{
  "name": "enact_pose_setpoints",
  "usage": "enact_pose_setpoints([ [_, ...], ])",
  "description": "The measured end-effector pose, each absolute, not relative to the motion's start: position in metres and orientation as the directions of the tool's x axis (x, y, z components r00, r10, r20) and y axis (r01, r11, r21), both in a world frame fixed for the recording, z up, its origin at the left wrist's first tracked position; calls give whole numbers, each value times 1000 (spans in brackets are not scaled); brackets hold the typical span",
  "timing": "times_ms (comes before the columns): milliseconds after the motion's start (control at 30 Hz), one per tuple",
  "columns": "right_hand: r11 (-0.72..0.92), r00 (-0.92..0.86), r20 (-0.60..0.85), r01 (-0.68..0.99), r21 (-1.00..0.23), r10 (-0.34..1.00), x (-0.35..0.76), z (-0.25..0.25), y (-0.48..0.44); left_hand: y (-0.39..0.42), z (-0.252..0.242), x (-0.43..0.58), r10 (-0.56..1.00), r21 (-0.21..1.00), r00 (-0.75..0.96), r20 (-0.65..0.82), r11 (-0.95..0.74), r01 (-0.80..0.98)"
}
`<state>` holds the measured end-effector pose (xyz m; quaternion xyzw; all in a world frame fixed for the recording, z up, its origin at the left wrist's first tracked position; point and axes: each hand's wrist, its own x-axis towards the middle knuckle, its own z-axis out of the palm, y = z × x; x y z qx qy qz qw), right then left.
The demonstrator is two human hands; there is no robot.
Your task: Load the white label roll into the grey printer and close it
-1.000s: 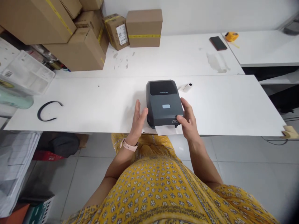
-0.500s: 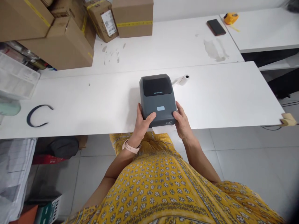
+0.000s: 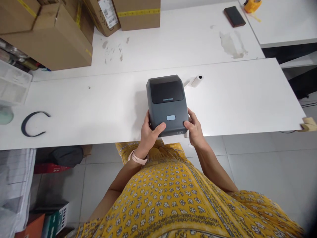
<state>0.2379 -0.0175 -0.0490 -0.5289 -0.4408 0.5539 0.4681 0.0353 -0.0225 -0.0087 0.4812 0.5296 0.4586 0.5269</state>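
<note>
I have the dark grey, box-shaped plastic printer at the front edge of the long white table, its glossy black panel at the far end and its pale blue, rounded button nearer the wearer. I can't tell whether its underside bears on the tabletop. My view shows the left hand gripping the printer's left side, the thumb laid over the top near the button and the fingers curled along the flank. The right hand grips the opposite side, its thumb pressed on the near right corner of the top; both sets of fingers are partly hidden from me below the casing.

Just beside the printer's far right corner I see a small white paper roll with a dark hole in its end. Well to the left of the printer lies a thin black C-shaped band. Beyond the printer and to its left I make out a stack of brown cardboard boxes with yellow tape. Far beyond it to the right rest a flat black phone with a reddish edge and, next to that, an orange tape measure. Nearer the wearer than the printer, I see a pale pink wristband around the left wrist.
</note>
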Motion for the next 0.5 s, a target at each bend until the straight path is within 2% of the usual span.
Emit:
enact_pose_setpoints([
  [167,-137,-23,-138,6,-990,990,238,-49,-15,-22,-12,34,992,991,7,-128,128,48],
  [333,-156,5,-156,-25,-987,988,235,-48,-12,-20,-15,33,990,989,-10,-139,139,49],
  [500,-146,29,-146,15,-989,989,236,-53,-9,-19,-23,31,992,983,-11,-129,130,129],
])
